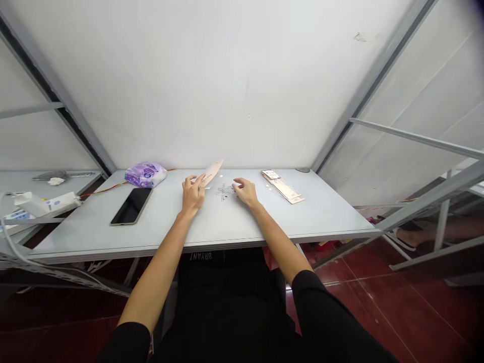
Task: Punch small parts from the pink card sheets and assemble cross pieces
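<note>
My left hand (193,192) rests on the grey table (212,227) and pinches the lower end of a thin pale wooden sheet (212,172), which tilts up toward the wall. Just right of it a small grey star-shaped lattice piece (226,191) lies flat on the table. My right hand (245,192) is curled beside that piece, its fingertips touching or nearly touching its right edge; what they grip, if anything, is too small to tell.
A black phone (132,205) lies at the left, with a purple tissue pack (145,174) behind it. A stack of pale wooden sheets (283,187) and tiny white bits lie at the right. A power strip (49,204) sits on the left bench. Metal frame bars flank both sides.
</note>
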Tool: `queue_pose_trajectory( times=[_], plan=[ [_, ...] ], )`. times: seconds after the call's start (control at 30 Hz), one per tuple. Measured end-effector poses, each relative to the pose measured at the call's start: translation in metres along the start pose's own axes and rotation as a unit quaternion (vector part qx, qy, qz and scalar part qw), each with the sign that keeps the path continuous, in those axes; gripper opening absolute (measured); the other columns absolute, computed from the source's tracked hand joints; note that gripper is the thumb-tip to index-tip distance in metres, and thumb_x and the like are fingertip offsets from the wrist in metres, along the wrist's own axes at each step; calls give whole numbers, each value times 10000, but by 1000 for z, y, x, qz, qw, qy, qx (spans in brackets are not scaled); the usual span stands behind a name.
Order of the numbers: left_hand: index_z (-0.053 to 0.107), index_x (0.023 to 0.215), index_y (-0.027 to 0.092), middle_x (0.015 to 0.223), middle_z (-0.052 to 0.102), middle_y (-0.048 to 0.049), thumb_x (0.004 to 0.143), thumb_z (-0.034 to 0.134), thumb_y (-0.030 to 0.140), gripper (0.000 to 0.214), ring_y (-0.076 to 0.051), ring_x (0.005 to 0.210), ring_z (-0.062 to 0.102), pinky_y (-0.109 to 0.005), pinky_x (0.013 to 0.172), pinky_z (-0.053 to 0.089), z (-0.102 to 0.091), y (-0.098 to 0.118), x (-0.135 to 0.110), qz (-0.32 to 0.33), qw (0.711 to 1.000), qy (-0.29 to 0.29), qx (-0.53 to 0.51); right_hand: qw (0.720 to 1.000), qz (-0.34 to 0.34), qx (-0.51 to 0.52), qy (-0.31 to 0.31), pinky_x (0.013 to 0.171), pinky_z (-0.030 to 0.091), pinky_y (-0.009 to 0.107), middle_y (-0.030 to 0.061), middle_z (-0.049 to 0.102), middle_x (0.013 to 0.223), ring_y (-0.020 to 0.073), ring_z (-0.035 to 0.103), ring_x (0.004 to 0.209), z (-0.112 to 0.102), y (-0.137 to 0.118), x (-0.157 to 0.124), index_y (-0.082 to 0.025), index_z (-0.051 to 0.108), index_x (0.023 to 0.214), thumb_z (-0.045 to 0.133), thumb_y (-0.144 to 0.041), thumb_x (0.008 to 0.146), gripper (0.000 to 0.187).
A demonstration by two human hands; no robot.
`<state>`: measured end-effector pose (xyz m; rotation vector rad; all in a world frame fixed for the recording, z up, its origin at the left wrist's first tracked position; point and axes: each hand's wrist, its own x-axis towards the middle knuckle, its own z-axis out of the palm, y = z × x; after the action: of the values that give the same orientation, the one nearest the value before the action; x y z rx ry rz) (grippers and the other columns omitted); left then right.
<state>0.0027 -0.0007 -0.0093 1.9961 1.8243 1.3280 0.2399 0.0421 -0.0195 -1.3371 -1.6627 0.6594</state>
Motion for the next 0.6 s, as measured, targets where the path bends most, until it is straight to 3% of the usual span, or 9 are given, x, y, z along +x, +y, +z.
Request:
queue_pose_trajectory(
  times=[0.13,0.27,0.43,0.53,0.6],
  plan=[
    [671,1385,251,1370,478,-147,1028,370,328,473,-300,1140,477,-514,1122,409,0,-1,0,-4,1000,-4,-8,999,7,40,-16,908,609,357,55,786,1057,190,772,875,-4,0,-3,-215,749,1093,629,-212,854,267],
    [667,1388,265,1372,483,-143,1029,364,336,475,-301,1176,484,-507,1129,411,0,0,0,-7,1000,-7,-9,999,-21,29,-15,917,605,347,62,781,1071,199,772,909,-5,-2,-4,-201,761,1005,614,-193,848,215],
    [673,1377,247,1374,484,-147,1021,365,324,477,-304,1182,490,-512,1128,422,1,0,-1,-5,1000,-5,-15,998,-42,-8,-34,961,579,349,62,780,924,207,763,916,-6,-7,-7,-197,763,887,631,-173,836,143],
    [667,1380,240,1359,492,-136,1019,361,319,480,-292,1200,497,-494,1143,413,0,1,-1,15,1000,-1,-18,996,15,81,-27,797,607,297,72,766,888,193,762,832,-8,-17,-8,-185,723,852,634,-302,905,156],
    [653,1395,242,1355,494,-127,1014,372,317,480,-274,1202,508,-478,1151,409,0,4,-2,55,998,-11,-26,972,99,202,-69,595,576,248,91,765,902,179,748,707,-10,-25,-7,-173,700,947,603,-454,958,297]
  ],
)
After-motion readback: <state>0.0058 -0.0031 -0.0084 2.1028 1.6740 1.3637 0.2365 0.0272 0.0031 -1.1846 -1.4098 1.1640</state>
